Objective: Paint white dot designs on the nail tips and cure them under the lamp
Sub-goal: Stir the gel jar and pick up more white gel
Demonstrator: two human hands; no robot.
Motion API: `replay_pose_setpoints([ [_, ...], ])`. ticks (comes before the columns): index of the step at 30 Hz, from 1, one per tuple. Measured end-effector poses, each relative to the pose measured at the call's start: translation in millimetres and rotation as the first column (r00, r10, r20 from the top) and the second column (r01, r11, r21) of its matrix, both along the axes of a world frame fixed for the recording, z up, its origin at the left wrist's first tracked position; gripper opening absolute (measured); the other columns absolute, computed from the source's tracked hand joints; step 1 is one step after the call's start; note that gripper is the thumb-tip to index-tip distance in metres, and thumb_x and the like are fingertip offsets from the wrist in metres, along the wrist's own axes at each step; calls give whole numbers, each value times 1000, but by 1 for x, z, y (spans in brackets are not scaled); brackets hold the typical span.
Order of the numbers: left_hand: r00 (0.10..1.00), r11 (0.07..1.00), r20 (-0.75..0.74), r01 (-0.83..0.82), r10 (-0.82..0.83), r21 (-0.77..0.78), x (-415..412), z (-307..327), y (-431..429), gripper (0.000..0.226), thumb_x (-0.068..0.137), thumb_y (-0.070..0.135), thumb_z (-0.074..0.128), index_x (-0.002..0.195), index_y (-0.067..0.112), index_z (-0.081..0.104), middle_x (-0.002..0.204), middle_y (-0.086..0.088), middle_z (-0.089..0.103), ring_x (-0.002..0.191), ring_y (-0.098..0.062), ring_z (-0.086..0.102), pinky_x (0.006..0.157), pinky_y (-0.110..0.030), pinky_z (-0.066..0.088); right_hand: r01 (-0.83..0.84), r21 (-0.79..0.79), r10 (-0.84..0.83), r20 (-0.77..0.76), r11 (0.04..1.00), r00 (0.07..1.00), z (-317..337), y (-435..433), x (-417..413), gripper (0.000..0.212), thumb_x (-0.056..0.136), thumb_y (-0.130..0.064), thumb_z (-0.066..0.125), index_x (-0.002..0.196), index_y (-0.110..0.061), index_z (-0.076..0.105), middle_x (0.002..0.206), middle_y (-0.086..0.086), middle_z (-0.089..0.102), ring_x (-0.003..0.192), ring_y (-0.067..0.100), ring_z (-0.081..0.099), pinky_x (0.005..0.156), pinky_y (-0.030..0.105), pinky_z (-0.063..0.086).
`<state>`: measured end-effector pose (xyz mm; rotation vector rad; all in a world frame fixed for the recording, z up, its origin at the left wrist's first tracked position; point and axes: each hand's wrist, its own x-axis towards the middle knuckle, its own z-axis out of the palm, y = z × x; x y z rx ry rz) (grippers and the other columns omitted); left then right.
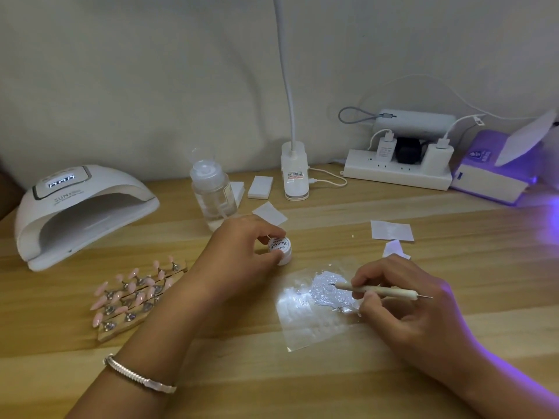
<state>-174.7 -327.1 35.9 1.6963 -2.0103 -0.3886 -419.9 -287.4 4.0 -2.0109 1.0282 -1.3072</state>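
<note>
Steadying the paint pot (280, 248), the left hand (239, 252) curls round it; the right hand (406, 303) pinches the dotting tool (378, 289), tip beyond its grip.

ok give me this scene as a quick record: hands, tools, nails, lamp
left hand: grips small white jar, labelled lid on
right hand: holds dotting tool, tip at white paint on clear film
nail tips: pink, on wooden stand, beside left forearm
curing lamp: far left on table, display lit, opening faces the person
</note>
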Motion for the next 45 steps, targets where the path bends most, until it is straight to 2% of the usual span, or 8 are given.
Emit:
replay_pose_setpoints([
  [8, 1000, 997, -12, -4, 5, 80, 2, 7, -6, 19, 81, 18, 78, 100, 21, 79, 97, 9, 74, 89, -4, 65, 80, -19, 49, 61, 12, -60, -55, 998, 997, -1, -1, 1, 10, 77, -23, 58, 78, -23, 68, 77, -10, 65, 75, 15, 66, 60, 34, 52],
  [15, 999, 999, 27, -40, 39, 7, -4, 4, 4, 20, 86, 18, 73, 105, 18, 78, 101, 6, 74, 93, -7, 64, 84, -27, 51, 79, 39, -75, -108, 996, 991, -5, -1, 4, 15, 75, -11, 63, 77, -25, 67, 73, -9, 64, 72, 12, 61, 61, 17, 47],
  [23, 995, 993, 96, 21, -10, -116, 8, 8, 46, 44, 89, 21, 72, 131, 22, 63, 148, -5, 49, 134, -23, 50, 109, -40, 39, 101, 39, -101, -20, 994, 995, -4, 0, 3, 19, 82, -7, 65, 80, -26, 68, 80, -4, 68, 73, 20, 67, 59, 19, 55],
  [27, 987, 957, 146, -21, 66, -289, 39, 12, 90, 30, 86, 24, 71, 114, 14, 73, 119, -3, 69, 107, -25, 63, 91, -43, 49, 93, 59, -93, 1, 994, 996, -4, 1, 3, 13, 77, -33, 56, 83, -31, 68, 82, -6, 69, 77, 7, 68, 62, 4, 48],
  [31, 925, 862, 90, -305, 370, -405, 86, 1, 147, 17, 85, 29, 62, 86, 15, 73, 86, 5, 67, 79, -20, 60, 73, -31, 43, 88, 70, -86, -33, 994, 996, -13, -6, -1, 19, 78, -35, 52, 88, -30, 68, 85, -9, 69, 86, 0, 67, 69, 3, 48],
  [35, 770, 764, 89, -599, 632, -239, 127, -16, 172, 16, 81, 24, 78, 84, 28, 63, 83, 13, 57, 79, -17, 54, 67, -30, 36, 74, 101, -71, -33, 992, 997, -24, -12, -8, 28, 80, -36, 54, 97, -22, 70, 90, -5, 71, 89, 3, 69, 70, 10, 54],
  [40, 779, 782, -103, -623, 619, -10, 142, -29, 164, 22, 69, 26, 87, 81, 33, 70, 84, 11, 66, 77, -5, 58, 64, -2, 37, 89, 94, -80, -100, 992, 992, -32, -13, -13, 28, 81, -36, 53, 100, -24, 69, 96, -6, 71, 93, 7, 69, 77, 30, 57],
  [45, 752, 767, -209, -642, 625, -16, 145, -34, 156, 18, 66, 28, 90, 72, 30, 74, 72, 7, 68, 64, -13, 56, 55, -9, 38, 73, 68, -67, -78, 995, 995, -21, -8, -9, 25, 80, -34, 53, 98, -29, 71, 94, -7, 72, 96, 12, 69, 82, 29, 56],
])
